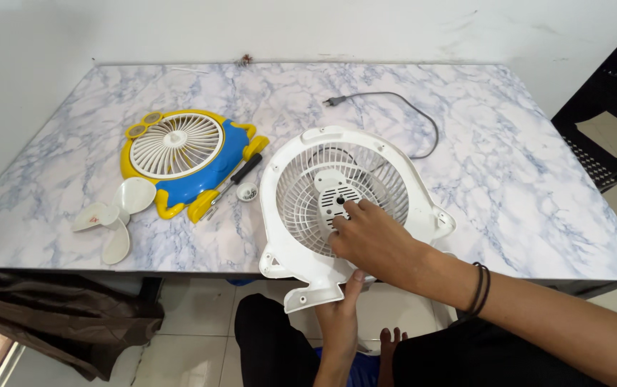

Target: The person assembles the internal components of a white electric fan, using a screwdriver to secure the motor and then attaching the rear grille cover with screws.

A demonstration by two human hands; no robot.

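Both hands [366, 247] on white fan housing [283, 215]

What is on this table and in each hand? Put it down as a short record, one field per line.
surface: marble-patterned table
left hand: grips the lower edge of the white fan housing from below
right hand: rests on the housing's grille, fingertips at the central motor mount
cord: grey cable with plug runs from behind the housing
left of housing: yellow and blue front cover; white fan blade; black-handled screwdriver; small white cap
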